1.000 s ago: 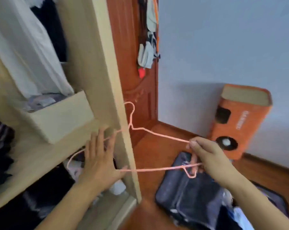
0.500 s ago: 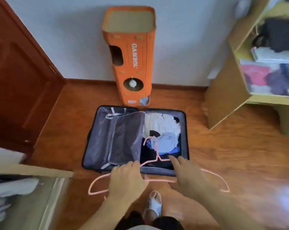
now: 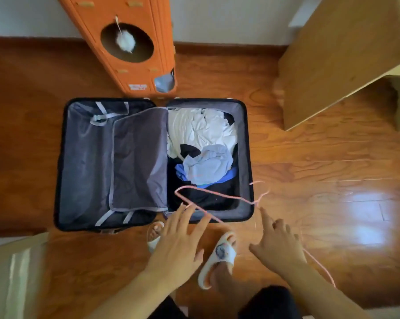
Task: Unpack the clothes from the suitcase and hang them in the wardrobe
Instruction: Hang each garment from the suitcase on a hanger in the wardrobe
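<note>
An open dark suitcase (image 3: pixel 247 157) lies on the wooden floor. Its right half holds crumpled white clothes (image 3: pixel 201 130), a light blue garment (image 3: pixel 208 164) and black fabric (image 3: pixel 208 194); its left half is covered by a grey zipped liner (image 3: pixel 136 157). A thin pink hanger (image 3: pixel 217 193) slants over the suitcase's near right corner. My left hand (image 3: pixel 178 245) reaches with straight fingers to the hanger's left end. My right hand (image 3: pixel 279 247) sits over the hanger's right arm, index finger pointing at the hook, other fingers curled over the wire.
An orange cardboard tower (image 3: pixel 130 42) stands against the wall just behind the suitcase. A light wooden shelf unit (image 3: pixel 332 65) is at the right. The wardrobe's edge (image 3: pixel 15 272) shows at the bottom left. My feet in white slippers (image 3: pixel 219 256) stand by the suitcase.
I have turned from the wardrobe to the suitcase and leaned closer. The hanger has swung, its hook now pointing right over the suitcase corner, with both hands lowered toward it.
</note>
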`<state>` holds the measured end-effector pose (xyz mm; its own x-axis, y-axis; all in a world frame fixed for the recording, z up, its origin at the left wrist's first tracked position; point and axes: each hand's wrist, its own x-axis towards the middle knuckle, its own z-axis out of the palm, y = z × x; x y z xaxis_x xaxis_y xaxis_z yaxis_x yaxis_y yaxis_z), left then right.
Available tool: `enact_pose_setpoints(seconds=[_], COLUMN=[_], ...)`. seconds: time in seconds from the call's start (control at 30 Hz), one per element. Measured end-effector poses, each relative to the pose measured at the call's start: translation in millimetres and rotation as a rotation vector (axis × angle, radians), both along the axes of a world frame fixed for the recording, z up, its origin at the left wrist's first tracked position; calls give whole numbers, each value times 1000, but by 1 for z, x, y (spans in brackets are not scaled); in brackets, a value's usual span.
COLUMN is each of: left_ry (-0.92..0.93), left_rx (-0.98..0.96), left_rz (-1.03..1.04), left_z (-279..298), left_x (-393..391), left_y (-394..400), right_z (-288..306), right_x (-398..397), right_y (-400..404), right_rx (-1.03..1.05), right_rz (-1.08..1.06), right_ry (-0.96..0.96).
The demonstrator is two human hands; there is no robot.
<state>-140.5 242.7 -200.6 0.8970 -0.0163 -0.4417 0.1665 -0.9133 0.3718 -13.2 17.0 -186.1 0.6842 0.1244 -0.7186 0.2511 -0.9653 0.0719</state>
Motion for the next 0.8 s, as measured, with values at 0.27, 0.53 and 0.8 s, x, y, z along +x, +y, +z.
enact_pose_setpoints(seconds=[0.27, 0.53, 0.8], left_ry=[621, 450, 359], left_rx=[-267, -143, -233], left_rz=[721, 1179, 1389], left_z=[-237, -395, -337], left_x=[71, 117, 96], left_y=[11, -30, -6], right_z=[-199, -281, -233], right_x=[124, 155, 129], right_y=[-39, -58, -92], right_rx=[158, 175, 92], right_rz=[-672, -730, -601], right_ry=[-101, -104, 154])
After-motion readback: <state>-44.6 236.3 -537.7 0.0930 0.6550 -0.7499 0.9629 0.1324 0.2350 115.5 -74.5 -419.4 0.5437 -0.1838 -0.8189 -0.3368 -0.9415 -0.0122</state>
